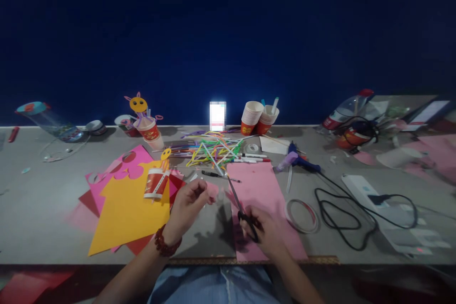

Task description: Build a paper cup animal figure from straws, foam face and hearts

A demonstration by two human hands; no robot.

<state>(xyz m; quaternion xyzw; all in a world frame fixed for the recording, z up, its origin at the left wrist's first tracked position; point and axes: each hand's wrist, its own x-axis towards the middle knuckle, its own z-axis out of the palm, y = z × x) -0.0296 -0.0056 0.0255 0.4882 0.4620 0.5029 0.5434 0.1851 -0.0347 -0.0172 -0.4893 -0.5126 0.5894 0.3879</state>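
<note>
In my right hand (261, 228) are black-handled scissors (235, 194), their blades apart and pointing up and away from me. My left hand (190, 206), with a dark red bead bracelet on its wrist, pinches a small piece of pink paper (213, 190). The scissors' blades lie just right of that piece; whether they touch it I cannot tell. Beneath my right hand lies a pink sheet (254, 180). Left of my left hand, a red paper cup (155, 185) with a small yellow face figure lies on yellow paper (131, 218).
Pipe cleaners (213, 148) are heaped at the back middle, before a lit phone (217, 116). Stacked paper cups (252, 116) stand behind them. To the right are a blue glue gun (302, 161), a tape ring (302, 216), a black cable (338, 218) and a power strip (359, 190).
</note>
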